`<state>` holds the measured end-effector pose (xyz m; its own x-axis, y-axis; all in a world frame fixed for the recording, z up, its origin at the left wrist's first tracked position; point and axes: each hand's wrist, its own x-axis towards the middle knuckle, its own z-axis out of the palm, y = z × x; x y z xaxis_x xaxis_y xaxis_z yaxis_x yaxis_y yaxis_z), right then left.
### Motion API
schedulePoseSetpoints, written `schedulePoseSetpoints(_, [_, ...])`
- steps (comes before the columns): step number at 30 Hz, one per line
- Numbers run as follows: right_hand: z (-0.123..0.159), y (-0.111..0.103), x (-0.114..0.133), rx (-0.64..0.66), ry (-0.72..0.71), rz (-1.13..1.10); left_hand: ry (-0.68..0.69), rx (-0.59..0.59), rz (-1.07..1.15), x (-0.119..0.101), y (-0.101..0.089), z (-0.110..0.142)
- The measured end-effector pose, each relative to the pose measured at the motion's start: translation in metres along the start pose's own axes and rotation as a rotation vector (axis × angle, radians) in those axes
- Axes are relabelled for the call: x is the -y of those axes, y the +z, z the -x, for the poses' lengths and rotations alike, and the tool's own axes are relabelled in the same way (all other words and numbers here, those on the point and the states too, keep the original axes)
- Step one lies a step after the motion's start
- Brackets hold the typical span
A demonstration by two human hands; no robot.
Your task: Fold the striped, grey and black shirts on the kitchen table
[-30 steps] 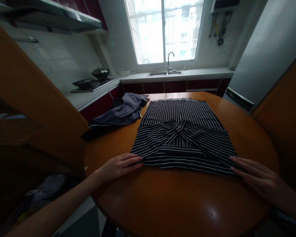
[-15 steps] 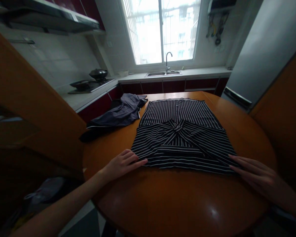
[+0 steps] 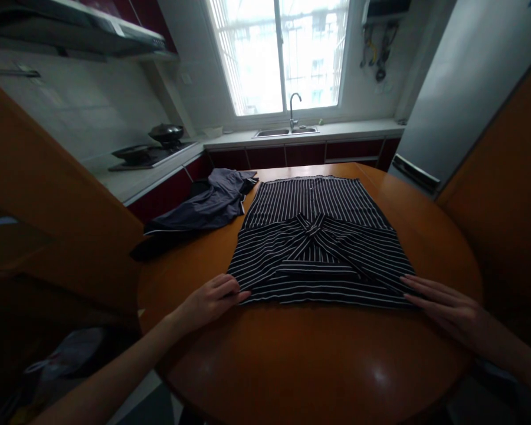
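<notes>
A black shirt with white stripes [image 3: 318,198] lies spread on the round wooden table [image 3: 318,354], its twisted knot at the middle and its hem toward me. At the near left corner, my left hand [image 3: 216,298] has its fingers curled and its thumb along the hem, pinching the cloth. My right hand [image 3: 446,307] rests at the near right corner with fingers stretched out, their tips touching the fabric. The underside of that hand is hidden.
A crumpled grey-and-black garment [image 3: 199,206] lies at the table's left edge, partly hanging over. Beyond stand a counter with a sink [image 3: 285,132], a stove with pans [image 3: 133,154], and a grey fridge [image 3: 464,88] on the right.
The whole view has shifted slightly, so everything appears farther left. My left fingers look more tightly curled at the shirt's corner. The shirt keeps its shape on the table.
</notes>
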<state>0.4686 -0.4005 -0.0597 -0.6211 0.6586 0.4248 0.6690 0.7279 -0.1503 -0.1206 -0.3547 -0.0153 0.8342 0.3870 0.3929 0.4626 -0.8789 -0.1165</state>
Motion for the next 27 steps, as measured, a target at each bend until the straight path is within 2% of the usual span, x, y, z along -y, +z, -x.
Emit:
schedulePoseSetpoints(3, [0.001, -0.001, 0.001, 0.041, 0.013, -0.076, -0.089, -0.011, 0.127, -0.003, -0.003, 0.002])
schedulePoseSetpoints(8, [0.004, -0.008, 0.007, 0.056, 0.037, -0.172, -0.007, 0.082, 0.201, -0.006, -0.020, 0.007])
schedulePoseSetpoints(10, [0.006, -0.013, 0.009, 0.067, 0.040, -0.180, -0.014, 0.091, 0.231, -0.011, -0.027, 0.008])
schedulePoseSetpoints(15, [0.012, -0.030, 0.018, 0.068, 0.015, -0.146, -0.022, 0.113, 0.338, -0.029, -0.044, 0.012])
schedulePoseSetpoints(20, [0.024, -0.052, 0.030, 0.042, 0.023, -0.124, -0.097, 0.206, 0.431, -0.041, -0.064, 0.025])
schedulePoseSetpoints(24, [0.022, -0.066, 0.030, 0.020, 0.094, -0.225, -0.115, 0.265, 0.498, -0.038, -0.073, 0.020])
schedulePoseSetpoints(27, [0.001, -0.077, 0.027, 0.055, 0.148, -0.387, -0.149, 0.167, 0.411, -0.024, -0.076, 0.003])
